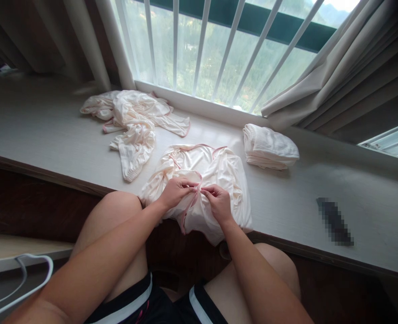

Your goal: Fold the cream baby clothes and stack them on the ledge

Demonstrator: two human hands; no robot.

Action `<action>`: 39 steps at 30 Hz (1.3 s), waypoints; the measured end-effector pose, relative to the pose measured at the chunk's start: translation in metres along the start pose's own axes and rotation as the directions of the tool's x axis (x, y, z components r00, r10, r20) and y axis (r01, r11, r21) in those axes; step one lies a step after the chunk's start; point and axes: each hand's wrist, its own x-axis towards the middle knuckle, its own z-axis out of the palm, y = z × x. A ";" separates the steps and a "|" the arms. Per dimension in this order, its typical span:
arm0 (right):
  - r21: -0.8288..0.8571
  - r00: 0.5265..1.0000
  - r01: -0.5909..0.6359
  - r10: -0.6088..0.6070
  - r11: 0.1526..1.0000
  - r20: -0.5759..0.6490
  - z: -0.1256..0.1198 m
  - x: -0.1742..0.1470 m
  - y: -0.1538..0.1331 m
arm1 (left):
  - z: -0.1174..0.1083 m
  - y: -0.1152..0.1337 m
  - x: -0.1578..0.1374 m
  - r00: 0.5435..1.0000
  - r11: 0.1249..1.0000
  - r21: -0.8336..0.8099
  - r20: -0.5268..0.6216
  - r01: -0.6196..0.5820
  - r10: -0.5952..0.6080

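Note:
A cream-white shirt with pink piping lies on the window ledge, its lower part draping over the front edge. My left hand pinches the piped front edge near the middle of the shirt. Right beside it, my right hand pinches the facing edge, so the fingertips of both hands almost meet. Whatever small fastening may be between the fingers is hidden. Both forearms reach in from below, across my knees.
Another crumpled cream garment with pink trim lies at the back left of the ledge. A folded white cloth stack sits at the right. Further right is a blurred dark object. Grey curtains flank a barred window.

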 end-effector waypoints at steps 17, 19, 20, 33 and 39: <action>0.022 0.992 -0.022 0.019 1.000 0.126 0.027 0.034 -0.001 | -0.011 -0.016 0.007 0.998 0.993 -0.105 -0.031 0.052 -0.055; -0.022 0.993 -0.012 0.015 1.000 0.119 0.024 0.032 -0.002 | -0.009 -0.015 0.007 0.998 0.994 -0.098 -0.024 0.053 -0.056; -0.037 0.993 -0.010 0.014 0.999 0.117 0.022 0.031 -0.002 | -0.008 -0.014 0.007 0.998 0.995 -0.089 -0.019 0.052 -0.053; -0.060 0.988 -0.059 0.067 0.996 0.140 -0.009 0.005 -0.004 | 0.000 -0.010 0.004 0.998 0.994 0.091 -0.006 -0.055 0.055; -0.107 0.985 -0.038 0.055 0.994 0.164 -0.017 -0.004 -0.004 | 0.006 -0.003 0.000 0.994 0.983 0.147 0.015 -0.106 0.105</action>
